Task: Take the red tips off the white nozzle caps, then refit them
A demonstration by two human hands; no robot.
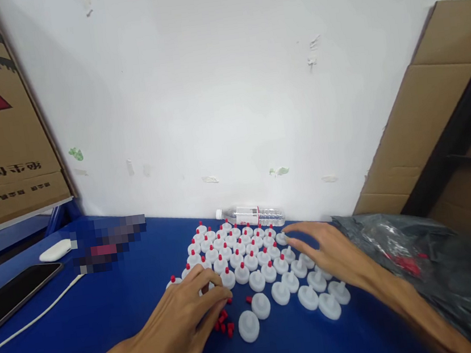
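Many white round nozzle lids [250, 261] stand in rows, most at the back and left topped with small red caps [242, 265]. My left hand [191, 308] is over the front left of the group, fingers curled and pinched, with a bit of red showing at the fingertips. Below them lies a loose pile of red caps [223, 321]. At the right, the thumb and index finger of my right hand [330, 250] close around the nozzle of an uncapped lid [282, 238]. More uncapped lids [308, 297] stand at the front right.
A clear plastic bottle [251, 216] lies against the white wall. On the blue table's left are a phone [13, 295], a white device [57, 250] and a cable [42, 316]. Dark plastic bags [453, 270] bulge at the right, near cardboard [422, 125]. A printed carton [3, 136] stands left.
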